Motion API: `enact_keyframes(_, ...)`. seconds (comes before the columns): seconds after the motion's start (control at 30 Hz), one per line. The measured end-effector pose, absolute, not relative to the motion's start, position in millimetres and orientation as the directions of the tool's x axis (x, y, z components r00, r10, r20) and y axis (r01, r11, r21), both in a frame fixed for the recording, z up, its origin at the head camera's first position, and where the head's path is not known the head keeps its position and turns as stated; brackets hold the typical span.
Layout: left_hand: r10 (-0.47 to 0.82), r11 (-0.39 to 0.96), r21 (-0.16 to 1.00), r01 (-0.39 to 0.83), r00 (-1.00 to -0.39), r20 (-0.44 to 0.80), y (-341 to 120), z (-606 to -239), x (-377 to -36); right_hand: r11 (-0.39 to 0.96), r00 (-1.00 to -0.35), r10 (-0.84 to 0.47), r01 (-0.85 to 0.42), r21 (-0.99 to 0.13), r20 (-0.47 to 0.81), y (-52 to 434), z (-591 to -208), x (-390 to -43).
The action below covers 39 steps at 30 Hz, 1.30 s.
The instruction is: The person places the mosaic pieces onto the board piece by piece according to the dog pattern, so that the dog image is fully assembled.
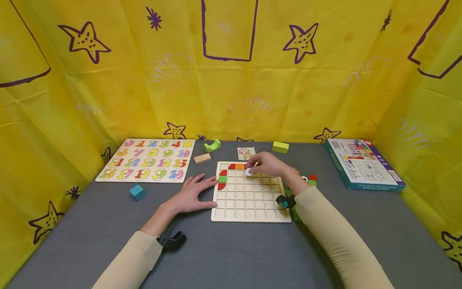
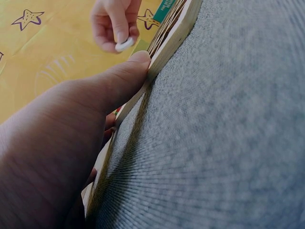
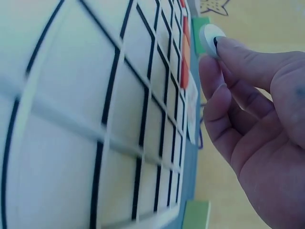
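Note:
A wooden grid board (image 1: 252, 200) lies on the table between the hands. Along its left column sit red quarter-round pieces (image 1: 221, 186) and a green square (image 1: 222, 179); the far row has red pieces and an orange square (image 1: 240, 166). Above that far row, my right hand (image 1: 268, 163) pinches a small white disc with a black spot (image 3: 209, 39) between thumb and fingertips. My left hand (image 1: 193, 195) has its fingers spread at the board's left side. In the left wrist view, its thumb touches the board's edge.
Loose coloured pieces (image 1: 312, 177) lie right of the board, partly behind the right arm. A picture card (image 1: 246, 153), green arch (image 1: 212, 145), wooden block (image 1: 202, 159) and yellow-green block (image 1: 280, 147) stand beyond. Left are a number board (image 1: 144, 161) and blue cube (image 1: 138, 192); right, a box (image 1: 364, 164).

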<state>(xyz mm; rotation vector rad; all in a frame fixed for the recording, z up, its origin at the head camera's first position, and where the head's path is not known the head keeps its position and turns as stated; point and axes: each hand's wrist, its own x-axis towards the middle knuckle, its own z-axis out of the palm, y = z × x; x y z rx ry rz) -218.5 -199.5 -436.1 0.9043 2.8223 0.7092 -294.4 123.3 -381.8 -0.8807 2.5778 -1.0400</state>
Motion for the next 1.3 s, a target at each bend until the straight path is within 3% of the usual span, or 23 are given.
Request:
enact_keyframes(0.73, 0.567, 0.729, 0.445, 0.520, -0.823, 0.032, -199, -435, -222, 0.610, -0.798, -0.603, -0.477, -0.633, 0.020, 68, -397, -317)
enact_keyframes(1.3, 0.563, 0.724, 0.458, 0.516, -0.826, 0.039, -200, -435, -217, 0.660, -0.792, -0.610, -0.516, -0.546, 0.011, 54, -399, -311)
